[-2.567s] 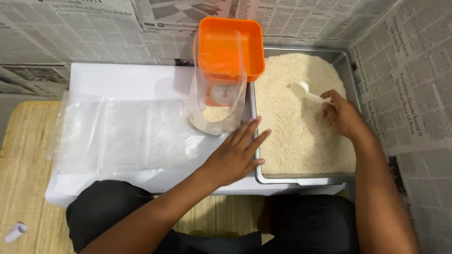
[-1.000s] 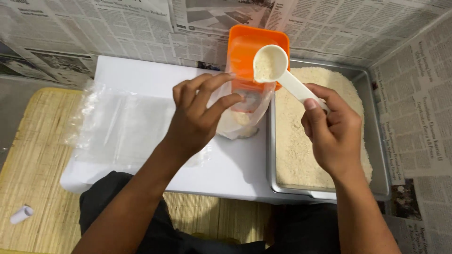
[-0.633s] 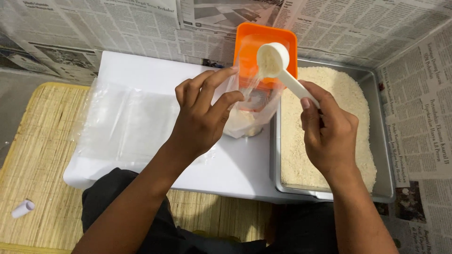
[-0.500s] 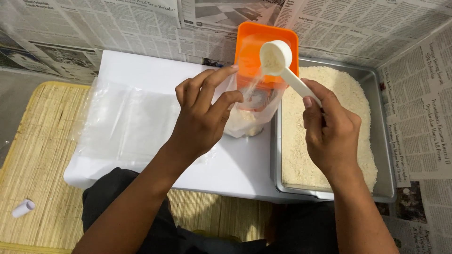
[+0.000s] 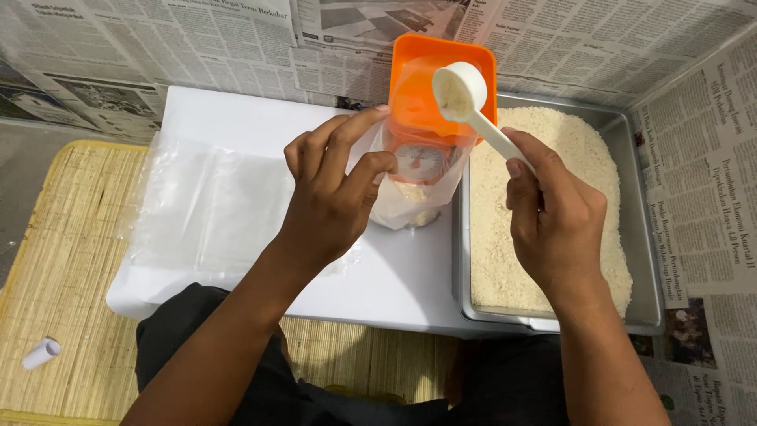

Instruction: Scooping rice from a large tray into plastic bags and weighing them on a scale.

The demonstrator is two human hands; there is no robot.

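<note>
Head view, looking down: low white table (image 5: 236,110) on a woven mat; steel tray (image 5: 646,308) of rice at right. Orange kitchen scale (image 5: 426,87) at far centre, clear plastic bag (image 5: 410,197) on it. Left hand (image 5: 331,197) pinching the bag's mouth open. Right hand (image 5: 552,221) clamped on white scoop (image 5: 461,91), since half a second ago tipped over the bag, nearly emptied.
</note>
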